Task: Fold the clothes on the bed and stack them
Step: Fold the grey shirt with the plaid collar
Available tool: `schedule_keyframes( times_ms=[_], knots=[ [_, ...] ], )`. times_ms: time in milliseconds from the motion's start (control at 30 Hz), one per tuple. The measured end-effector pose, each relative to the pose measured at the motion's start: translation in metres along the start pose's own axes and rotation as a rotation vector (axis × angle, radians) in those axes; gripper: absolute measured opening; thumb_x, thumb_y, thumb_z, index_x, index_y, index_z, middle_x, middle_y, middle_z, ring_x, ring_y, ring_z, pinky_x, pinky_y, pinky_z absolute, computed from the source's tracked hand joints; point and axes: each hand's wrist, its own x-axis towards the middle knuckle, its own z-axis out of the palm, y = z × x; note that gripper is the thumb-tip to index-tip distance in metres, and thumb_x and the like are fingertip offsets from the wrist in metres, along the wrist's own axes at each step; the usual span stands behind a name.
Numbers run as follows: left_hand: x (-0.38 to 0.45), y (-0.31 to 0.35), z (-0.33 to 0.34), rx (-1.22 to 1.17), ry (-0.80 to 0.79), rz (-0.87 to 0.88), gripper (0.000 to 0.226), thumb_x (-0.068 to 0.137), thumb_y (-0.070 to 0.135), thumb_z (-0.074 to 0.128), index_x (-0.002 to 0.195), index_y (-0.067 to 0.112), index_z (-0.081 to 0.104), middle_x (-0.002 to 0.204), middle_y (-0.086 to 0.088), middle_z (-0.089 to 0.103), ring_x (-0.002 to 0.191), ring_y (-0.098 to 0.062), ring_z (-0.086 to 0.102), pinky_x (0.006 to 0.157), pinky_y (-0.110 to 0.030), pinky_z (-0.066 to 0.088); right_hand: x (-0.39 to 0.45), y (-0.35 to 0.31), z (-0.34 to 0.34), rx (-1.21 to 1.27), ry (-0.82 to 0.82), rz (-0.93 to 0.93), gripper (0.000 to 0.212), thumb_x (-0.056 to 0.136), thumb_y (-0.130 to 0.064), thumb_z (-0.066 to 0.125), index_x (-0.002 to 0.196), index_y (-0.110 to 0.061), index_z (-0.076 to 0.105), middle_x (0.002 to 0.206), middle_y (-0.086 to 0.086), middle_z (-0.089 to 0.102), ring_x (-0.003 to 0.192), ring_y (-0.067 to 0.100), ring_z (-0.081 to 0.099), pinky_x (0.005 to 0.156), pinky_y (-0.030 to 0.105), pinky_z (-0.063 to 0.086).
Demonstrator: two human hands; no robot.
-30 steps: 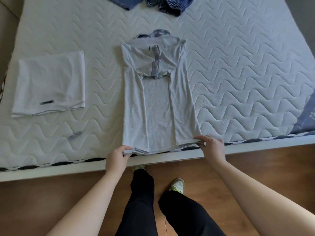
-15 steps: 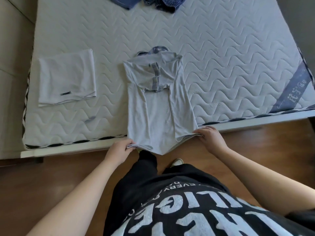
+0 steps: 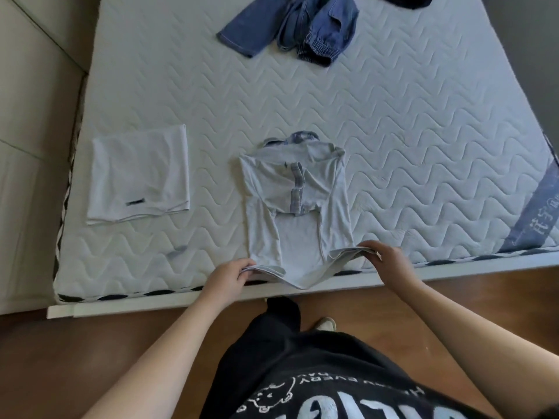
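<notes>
My left hand (image 3: 229, 275) pinches the bottom-left hem corner of the grey shirt (image 3: 298, 207), fingers curled around the layered fabric. My right hand (image 3: 385, 259) pinches the bottom-right hem corner the same way. The shirt lies lengthwise on the bed (image 3: 423, 131) at its near edge, sleeves folded inward, collar pointing toward the far edge; the hem between my hands sags over the near edge. A folded white garment (image 3: 139, 173) lies flat near the left edge, apart from the shirt. Crumpled denim clothes (image 3: 296, 22) lie at the far edge.
</notes>
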Motion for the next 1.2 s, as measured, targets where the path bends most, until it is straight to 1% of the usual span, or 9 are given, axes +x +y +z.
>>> schedule_keyframes(
  times_ms=[100, 200, 267, 400, 533, 733, 900, 1133, 1200],
  knots=[
    [0.046, -0.004, -0.026, -0.011, -0.006, 0.056, 0.021, 0.097, 0.021, 0.055, 0.111, 0.028, 0.069, 0.098, 0.009, 0.071, 0.09, -0.01, 0.064, 0.075, -0.025, 0.047, 0.039, -0.014, -0.003, -0.015, 0.022, 0.02, 0.019, 0.094, -0.016, 0.062, 0.109, -0.022, 0.072, 0.098, -0.002, 0.074, 0.086, 0.017, 0.065, 0.068, 0.025, 0.039],
    [0.09, -0.006, -0.053, -0.013, -0.025, 0.09, 0.026, 0.097, 0.017, 0.055, 0.116, 0.029, 0.07, 0.111, 0.008, 0.071, 0.102, -0.009, 0.063, 0.088, -0.027, 0.049, 0.076, -0.027, -0.008, -0.008, 0.025, 0.018, 0.018, 0.095, -0.02, 0.062, 0.109, -0.023, 0.073, 0.096, -0.001, 0.073, 0.088, 0.021, 0.066, 0.07, 0.031, 0.045],
    [0.115, -0.005, -0.071, -0.007, -0.045, 0.113, 0.029, 0.096, 0.013, 0.055, 0.114, 0.03, 0.071, 0.113, 0.008, 0.071, 0.104, -0.01, 0.063, 0.092, -0.03, 0.049, 0.096, -0.032, -0.013, 0.015, 0.042, 0.011, 0.018, 0.095, -0.019, 0.062, 0.109, -0.023, 0.073, 0.096, -0.002, 0.074, 0.087, 0.018, 0.065, 0.07, 0.025, 0.043],
    [0.159, 0.001, -0.095, 0.032, -0.035, 0.122, 0.03, 0.093, 0.007, 0.056, 0.109, 0.027, 0.072, 0.109, 0.005, 0.072, 0.101, -0.014, 0.063, 0.086, -0.025, 0.045, 0.135, -0.039, -0.018, 0.076, 0.075, 0.038, 0.02, 0.094, -0.014, 0.064, 0.106, -0.026, 0.074, 0.087, -0.015, 0.067, 0.078, -0.006, 0.051, 0.066, 0.003, 0.037],
    [0.209, 0.004, -0.098, 0.042, -0.044, 0.112, 0.029, 0.094, 0.005, 0.054, 0.108, 0.022, 0.072, 0.106, 0.004, 0.071, 0.099, -0.015, 0.062, 0.083, -0.025, 0.043, 0.192, -0.031, -0.017, 0.149, 0.011, 0.063, 0.019, 0.095, -0.018, 0.062, 0.105, -0.03, 0.073, 0.09, -0.015, 0.068, 0.088, 0.008, 0.062, 0.073, 0.021, 0.041],
    [0.285, -0.008, -0.097, -0.03, 0.053, 0.048, 0.031, 0.094, 0.002, 0.051, 0.103, 0.022, 0.072, 0.095, 0.012, 0.065, 0.091, -0.01, 0.059, 0.073, -0.001, 0.035, 0.277, -0.007, -0.004, 0.209, -0.071, 0.084, 0.019, 0.095, -0.019, 0.061, 0.107, -0.03, 0.072, 0.098, -0.007, 0.072, 0.095, 0.013, 0.063, 0.079, 0.026, 0.047],
    [0.356, -0.025, -0.093, -0.066, 0.114, 0.014, 0.031, 0.093, 0.001, 0.053, 0.104, 0.023, 0.072, 0.104, 0.005, 0.068, 0.098, -0.013, 0.06, 0.083, -0.022, 0.041, 0.34, 0.014, 0.006, 0.263, -0.08, 0.051, 0.023, 0.095, -0.016, 0.062, 0.096, -0.039, 0.065, 0.086, -0.024, 0.064, 0.084, 0.003, 0.059, 0.071, 0.005, 0.04],
    [0.431, -0.045, -0.076, -0.066, 0.173, -0.018, 0.026, 0.092, 0.008, 0.059, 0.102, 0.032, 0.062, 0.098, 0.006, 0.067, 0.093, -0.015, 0.062, 0.08, -0.023, 0.041, 0.417, 0.043, 0.029, 0.269, -0.021, 0.086, 0.018, 0.092, -0.02, 0.063, 0.1, -0.035, 0.068, 0.087, -0.015, 0.067, 0.083, 0.008, 0.062, 0.072, 0.023, 0.043],
    [0.438, -0.053, -0.066, -0.033, 0.165, -0.068, 0.023, 0.09, 0.01, 0.063, 0.109, 0.024, 0.063, 0.103, 0.0, 0.069, 0.095, -0.02, 0.063, 0.081, -0.026, 0.043, 0.428, 0.048, 0.038, 0.206, -0.008, 0.094, 0.016, 0.091, -0.024, 0.064, 0.105, -0.031, 0.069, 0.088, -0.012, 0.067, 0.087, 0.014, 0.062, 0.072, 0.025, 0.041]
  ],
)
